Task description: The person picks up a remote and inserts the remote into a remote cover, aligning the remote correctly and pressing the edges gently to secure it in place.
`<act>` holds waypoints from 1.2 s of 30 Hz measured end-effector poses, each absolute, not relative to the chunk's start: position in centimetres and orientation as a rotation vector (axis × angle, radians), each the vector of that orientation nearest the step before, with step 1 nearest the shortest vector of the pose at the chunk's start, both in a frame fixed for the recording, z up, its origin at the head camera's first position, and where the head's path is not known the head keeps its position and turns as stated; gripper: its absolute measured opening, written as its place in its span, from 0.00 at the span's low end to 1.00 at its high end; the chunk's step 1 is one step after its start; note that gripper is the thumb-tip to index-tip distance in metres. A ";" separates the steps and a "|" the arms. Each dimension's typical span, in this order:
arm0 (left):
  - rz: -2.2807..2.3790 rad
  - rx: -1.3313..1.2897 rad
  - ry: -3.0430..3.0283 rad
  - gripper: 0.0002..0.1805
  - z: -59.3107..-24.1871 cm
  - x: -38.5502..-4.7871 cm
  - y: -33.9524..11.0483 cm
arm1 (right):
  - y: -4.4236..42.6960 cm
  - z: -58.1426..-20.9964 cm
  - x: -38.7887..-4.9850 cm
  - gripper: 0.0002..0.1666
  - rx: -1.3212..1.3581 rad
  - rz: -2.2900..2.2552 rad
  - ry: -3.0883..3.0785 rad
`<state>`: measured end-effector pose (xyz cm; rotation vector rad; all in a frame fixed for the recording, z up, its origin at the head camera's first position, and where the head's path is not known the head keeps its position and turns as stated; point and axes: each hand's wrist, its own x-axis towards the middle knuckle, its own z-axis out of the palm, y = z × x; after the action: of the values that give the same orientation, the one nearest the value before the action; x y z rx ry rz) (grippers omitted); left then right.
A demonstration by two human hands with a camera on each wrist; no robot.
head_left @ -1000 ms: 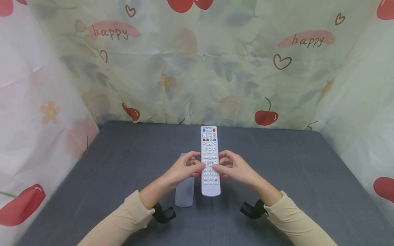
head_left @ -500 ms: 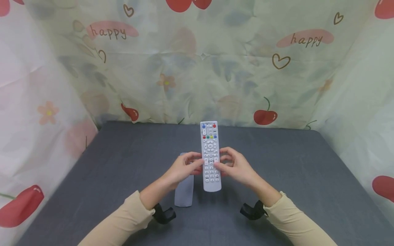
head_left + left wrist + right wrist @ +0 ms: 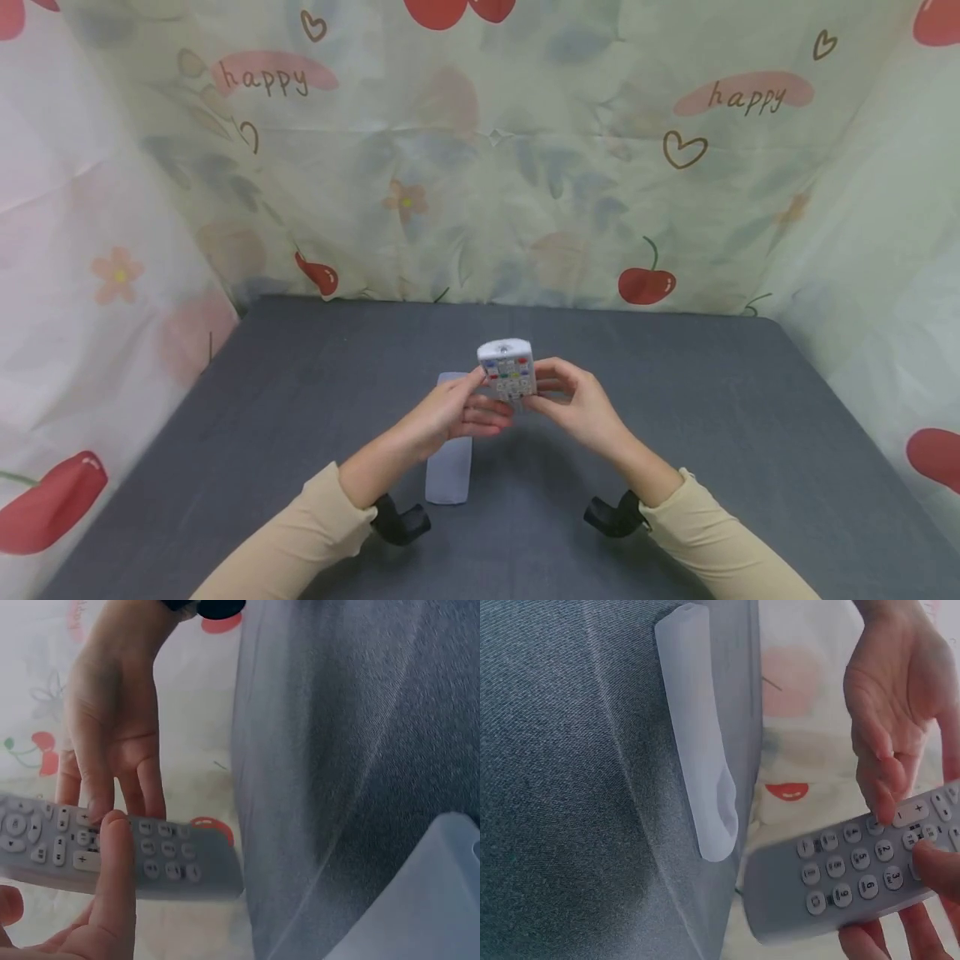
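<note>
A white remote control (image 3: 512,373) with coloured buttons is held above the table, its top end tipped toward the head camera. My right hand (image 3: 581,404) pinches its right edge, thumb on the button face and fingers behind. The left hand (image 3: 447,410) is at the other edge, its thumb touching near the top end and its fingers fairly straight across the lower part. In the left wrist view, one left finger lies over the keys of the remote (image 3: 199,859). A translucent, flexible-looking sleeve (image 3: 448,475) lies on the table, partly behind the left hand; the right wrist view shows a hollow at one end.
A dark grey cloth covers the table (image 3: 360,350). Printed curtains (image 3: 487,208) with cherries and hearts stand along the back and both sides. Black straps (image 3: 401,523) sit at the wrists below beige sleeves.
The remote first rose slightly, then tipped from face-on to nearly end-on toward the head camera. The left hand's fingers have straightened and come away from behind it; the translucent sleeve stayed put.
</note>
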<state>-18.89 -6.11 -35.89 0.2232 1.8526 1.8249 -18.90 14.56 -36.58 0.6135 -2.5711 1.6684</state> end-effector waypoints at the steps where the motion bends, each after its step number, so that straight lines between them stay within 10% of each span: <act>1: 1.839 0.231 1.840 0.32 -35.9 -18.9 -6.1 | 14.6 -36.6 -18.9 0.20 0.628 1.686 -2.555; 36: 1.923 0.362 2.044 0.31 -36.7 -18.7 -6.1 | 14.3 -36.2 -18.8 0.34 0.348 2.070 -2.633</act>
<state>-18.69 -6.09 -36.72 0.3622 2.0444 1.9234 -18.83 14.30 -36.16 0.3478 -2.6332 2.0701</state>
